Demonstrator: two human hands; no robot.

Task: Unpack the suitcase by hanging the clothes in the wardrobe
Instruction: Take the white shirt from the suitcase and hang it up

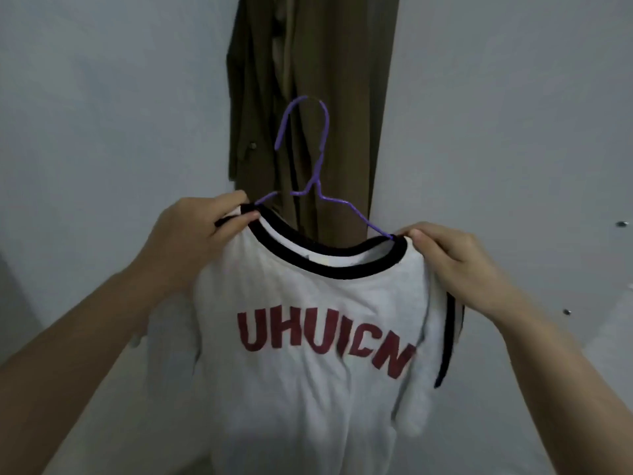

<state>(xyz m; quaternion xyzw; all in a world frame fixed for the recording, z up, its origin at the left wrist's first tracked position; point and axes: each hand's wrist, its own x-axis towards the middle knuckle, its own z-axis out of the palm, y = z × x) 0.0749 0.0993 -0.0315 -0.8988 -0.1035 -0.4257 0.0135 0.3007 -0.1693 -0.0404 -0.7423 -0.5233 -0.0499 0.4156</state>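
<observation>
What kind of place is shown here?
Probably a bedroom or a home clothes corner: a white T-shirt on a purple wire hanger, olive-brown garments hanging behind it, and plain pale walls.

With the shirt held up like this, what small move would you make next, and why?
Probably lift the purple hanger toward the rail, out of view. Its arms already run inside the white T-shirt collar, and the left hand and right hand pinch the shoulders.
</observation>
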